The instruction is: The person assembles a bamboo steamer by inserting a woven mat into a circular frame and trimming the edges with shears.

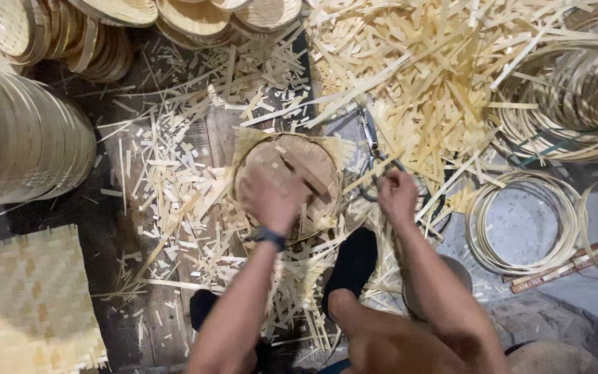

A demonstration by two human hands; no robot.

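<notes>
Hands on round basket, shears side

Woven mat (25, 305) lies far left, one; stack of round trays (22, 135) above it. Left hand (270, 199) presses flat on one round woven basket (313, 166) at centre, amid strip offcuts (417, 76). Right hand (397, 196), apart from it, closes on one pair of shears (370, 142). Two loose hoops (524, 223) right.
</notes>
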